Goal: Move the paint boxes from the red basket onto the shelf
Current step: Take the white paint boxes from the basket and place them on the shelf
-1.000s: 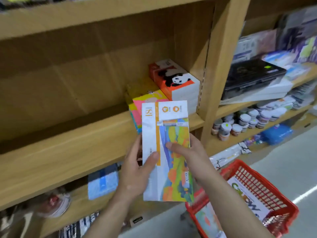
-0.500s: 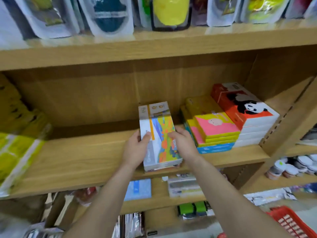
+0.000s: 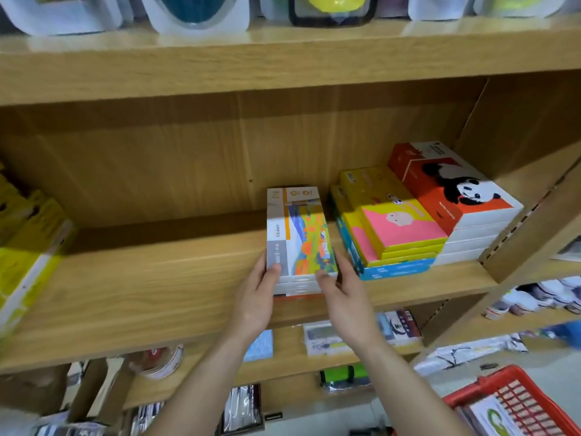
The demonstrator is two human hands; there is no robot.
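Note:
A small stack of paint boxes with a colourful landscape cover lies flat on the wooden shelf, left of the other stacks. My left hand grips its near left corner and my right hand grips its near right corner. The red basket sits low at the bottom right, with at least one white box with green lettering lying in it.
A yellow, pink and blue box stack and a red panda box stack stand right of the paint boxes. Yellow packs lie at the shelf's left end. An upright shelf post stands at the right, with lower shelves of goods below.
The boxes went from held in the air near the basket to lying flat on the shelf, pushed further back. Both hands followed them in. The view turned left and up.

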